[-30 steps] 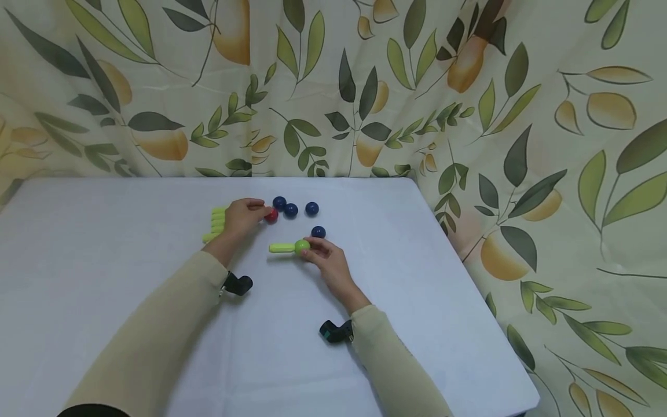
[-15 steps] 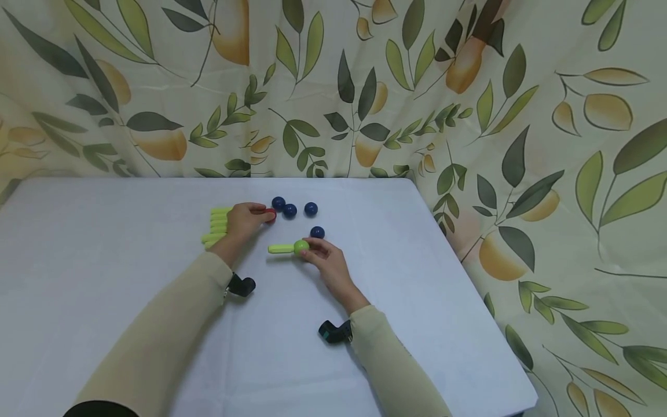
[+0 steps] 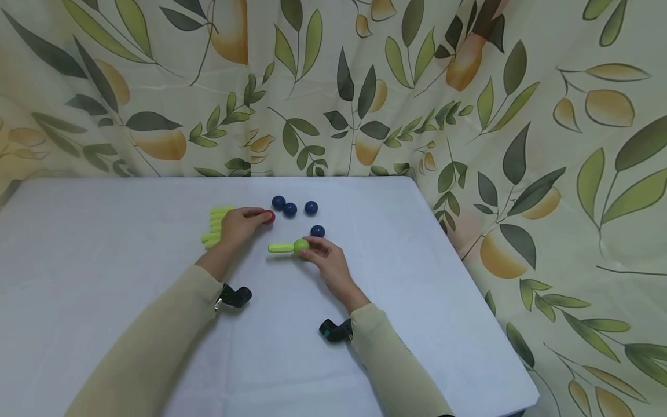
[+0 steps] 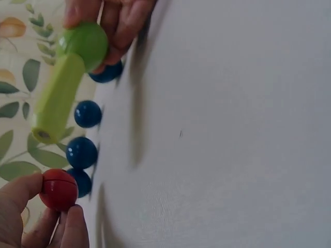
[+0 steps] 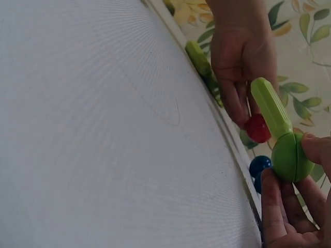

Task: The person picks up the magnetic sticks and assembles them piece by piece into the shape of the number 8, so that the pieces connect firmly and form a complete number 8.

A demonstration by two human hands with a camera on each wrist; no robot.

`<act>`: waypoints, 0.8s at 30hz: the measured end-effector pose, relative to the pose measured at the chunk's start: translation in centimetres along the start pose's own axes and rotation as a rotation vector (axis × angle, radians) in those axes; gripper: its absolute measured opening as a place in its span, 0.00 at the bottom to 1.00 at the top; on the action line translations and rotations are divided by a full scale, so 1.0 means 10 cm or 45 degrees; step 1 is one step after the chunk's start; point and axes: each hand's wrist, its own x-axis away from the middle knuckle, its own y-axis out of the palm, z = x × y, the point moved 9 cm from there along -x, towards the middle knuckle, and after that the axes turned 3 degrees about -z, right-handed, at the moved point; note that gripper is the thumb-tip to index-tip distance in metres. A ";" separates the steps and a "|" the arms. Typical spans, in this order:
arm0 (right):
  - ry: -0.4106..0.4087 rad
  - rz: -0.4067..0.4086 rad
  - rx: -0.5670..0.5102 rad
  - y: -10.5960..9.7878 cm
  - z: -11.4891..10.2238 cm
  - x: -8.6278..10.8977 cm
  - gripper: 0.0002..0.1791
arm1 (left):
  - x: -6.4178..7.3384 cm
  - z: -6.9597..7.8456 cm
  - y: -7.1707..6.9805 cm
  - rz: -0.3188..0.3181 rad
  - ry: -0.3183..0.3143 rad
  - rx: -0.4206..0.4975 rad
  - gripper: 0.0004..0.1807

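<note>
White tabletop (image 3: 286, 347): red ball (image 4: 58, 191) pinched in left grip (image 3: 241, 226); green ball-and-stick (image 4: 70, 77) held in right grip (image 3: 333, 267). Joining seemingly begun; alignment needed next.

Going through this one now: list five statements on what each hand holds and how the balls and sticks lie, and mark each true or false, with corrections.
1. The left hand pinches a red ball. True.
2. The right hand holds nothing. False: it grips a green ball with a light green stick joined to it.
3. Four blue balls rest on the table. True.
4. In the head view, the light green stick points right from the green ball. False: it points left.
5. In the head view, the left hand partly hides more sticks. True.
</note>
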 end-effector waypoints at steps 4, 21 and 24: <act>0.004 0.001 0.007 0.00 0.00 0.00 0.21 | 0.15 0.00 -0.02 -0.062 -0.011 0.041 0.24; 0.022 0.000 0.028 0.00 0.01 0.00 0.21 | 0.66 -0.20 -0.18 -0.200 -0.016 0.076 0.31; 0.017 0.000 0.036 -0.01 0.01 0.00 0.21 | 0.71 -0.22 -0.17 -0.215 -0.016 0.068 0.31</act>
